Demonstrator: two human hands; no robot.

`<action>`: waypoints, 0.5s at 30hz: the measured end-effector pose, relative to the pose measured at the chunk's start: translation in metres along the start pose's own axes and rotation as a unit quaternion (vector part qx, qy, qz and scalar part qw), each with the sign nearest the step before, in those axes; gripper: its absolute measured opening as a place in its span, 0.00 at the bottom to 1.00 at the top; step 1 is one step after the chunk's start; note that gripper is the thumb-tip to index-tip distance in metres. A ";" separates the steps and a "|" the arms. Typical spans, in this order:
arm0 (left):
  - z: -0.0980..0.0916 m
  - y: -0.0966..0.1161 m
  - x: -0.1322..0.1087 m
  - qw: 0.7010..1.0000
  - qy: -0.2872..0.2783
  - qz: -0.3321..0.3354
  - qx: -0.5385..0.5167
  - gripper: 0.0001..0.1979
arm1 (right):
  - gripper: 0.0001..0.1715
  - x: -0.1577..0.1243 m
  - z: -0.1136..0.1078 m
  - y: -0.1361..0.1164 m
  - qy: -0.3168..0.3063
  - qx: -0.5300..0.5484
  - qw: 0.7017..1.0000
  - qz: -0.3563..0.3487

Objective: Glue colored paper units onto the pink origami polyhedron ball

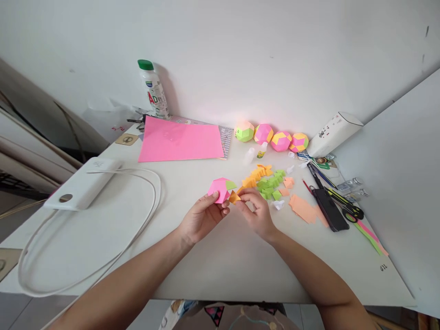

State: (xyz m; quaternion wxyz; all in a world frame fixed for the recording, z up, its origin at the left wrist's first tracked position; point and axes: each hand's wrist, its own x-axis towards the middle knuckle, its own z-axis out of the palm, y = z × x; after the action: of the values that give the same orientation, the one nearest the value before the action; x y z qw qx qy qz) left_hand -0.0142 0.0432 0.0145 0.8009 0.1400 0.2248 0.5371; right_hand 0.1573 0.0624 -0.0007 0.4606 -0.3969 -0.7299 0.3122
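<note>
A partly built paper ball (218,187), mostly pink with one green panel, is pinched in my left hand (202,215) over the middle of the table. Between the thumb and fingers of my right hand (256,211) is a small folded orange paper piece (234,197), right at the ball's lower right side; whether the two touch I cannot tell. Just beyond my right hand lie rows of folded orange pieces (256,176) and green pieces (271,184). Several peach pieces (288,183) sit to their right.
Several finished paper balls (264,134) line the wall behind a small glue bottle (261,150). Pink sheets (182,140) and a white bottle (154,94) stand back left. A white power strip (84,183) with its cable lies left. On the right are a black phone (330,208) and scissors (352,213).
</note>
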 end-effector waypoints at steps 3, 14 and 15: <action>0.001 -0.001 -0.001 1.000 0.005 -0.006 -0.007 0.06 | 0.04 -0.013 -0.011 -0.009 -0.025 0.102 0.992 0.069; 0.001 -0.012 -0.004 0.998 0.017 -0.057 0.007 0.06 | 0.07 -0.027 -0.008 -0.002 -0.041 0.249 0.943 0.218; 0.000 -0.012 -0.004 0.998 0.012 -0.057 0.010 0.07 | 0.08 -0.027 -0.008 -0.001 -0.037 0.251 0.941 0.222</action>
State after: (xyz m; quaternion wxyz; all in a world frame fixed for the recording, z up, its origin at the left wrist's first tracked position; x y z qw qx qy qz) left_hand -0.0054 0.0349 0.0100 0.8257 0.1284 0.2476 0.4903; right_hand 0.1711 0.0392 -0.0081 0.4370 -0.4092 -0.5375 0.5939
